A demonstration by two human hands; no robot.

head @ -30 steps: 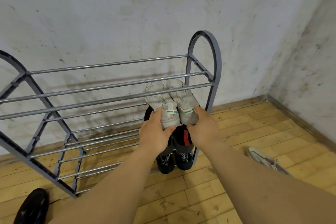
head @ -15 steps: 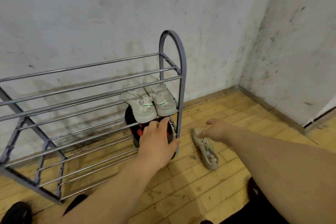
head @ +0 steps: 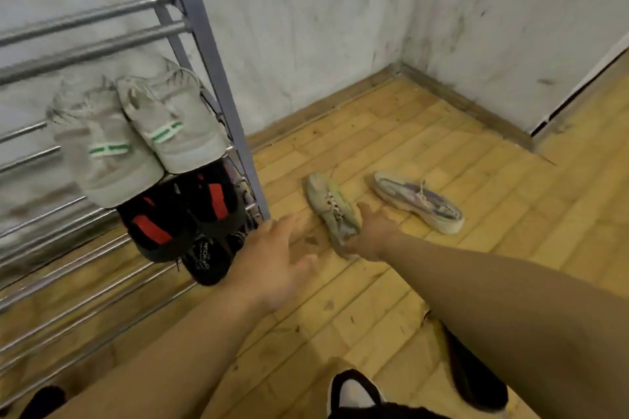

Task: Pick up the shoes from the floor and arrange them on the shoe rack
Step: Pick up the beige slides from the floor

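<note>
Reaching hands [head: 371, 231] by greenish shoe [head: 332, 206]

Grey shoe rack [head: 211, 78]: white sneakers [head: 136, 136] are set on one tier, black-and-red shoes [head: 183, 214] beneath. Wooden floor [head: 408, 133]: pale green sneaker [head: 332, 206] and purple-streaked sneaker [head: 417, 202] are laid near each other.

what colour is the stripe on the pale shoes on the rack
Green stripe across each heel, head view.

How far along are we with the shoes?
Done: white pair and black-red pair sit on the rack. In hand: right hand at the heel of the pale green sneaker, grip unclear; left hand open. Left: that sneaker and the purple-white sneaker on the floor.
</note>
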